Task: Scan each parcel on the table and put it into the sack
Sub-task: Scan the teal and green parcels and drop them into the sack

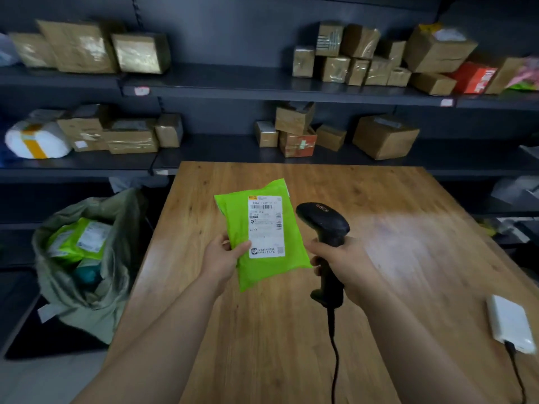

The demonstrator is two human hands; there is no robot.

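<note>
A bright green parcel (237, 228) with a white shipping label facing up is held above the wooden table (393, 228). My left hand (223, 256) pinches its lower left edge, thumb on top. My right hand (342, 263) grips the handle of a black barcode scanner (323, 218), whose head sits just right of the parcel's label. An open grey-green sack (67, 287) stands on the floor to the left of the table, with several green and teal parcels inside.
A white box-shaped device (510, 325) with a black cable lies near the table's right edge. The scanner's cable trails down toward me. Dark shelves (233, 88) behind the table carry many cardboard boxes.
</note>
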